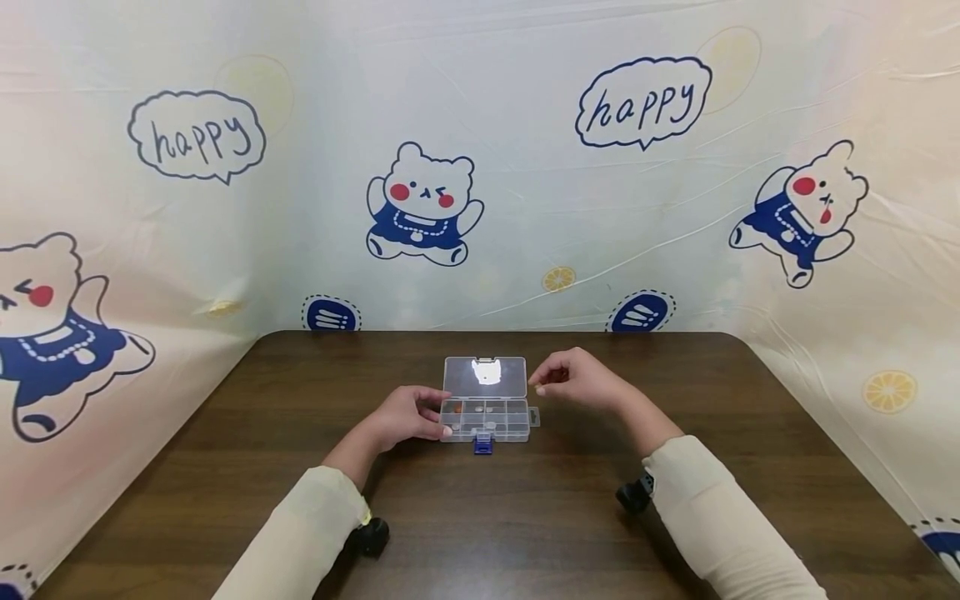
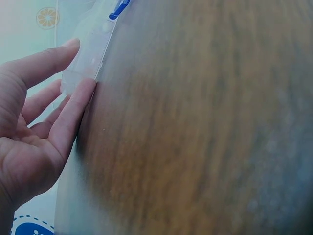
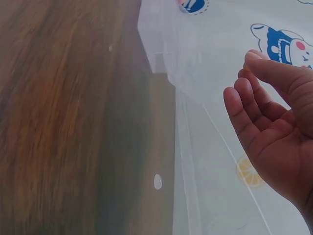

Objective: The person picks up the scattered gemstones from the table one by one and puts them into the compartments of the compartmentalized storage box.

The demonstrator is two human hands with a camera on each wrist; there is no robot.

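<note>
A clear plastic compartment box [image 1: 495, 435] stands on the table with its lid [image 1: 459, 377] raised at the back. Small pieces lie in several compartments, among them an orange-red piece [image 1: 457, 409] at the back left and whitish ones. My left hand [image 1: 408, 417] grips the box's left end, thumb toward the front and fingers behind; the left wrist view shows the fingertips [image 2: 88, 85] against the box corner. To the right of the lid, my right hand [image 1: 577, 379] pinches a tiny yellowish piece [image 3: 246, 69] between thumb and index finger, mostly hidden by them.
A blue latch [image 1: 483, 444] hangs at the box's front, and a clear hanging tab [image 1: 534, 417] sticks out at its right. The brown wooden table [image 1: 495, 525] meets a printed cloth backdrop [image 1: 525, 208]. A small white oval spot [image 3: 158, 181] shows in the right wrist view.
</note>
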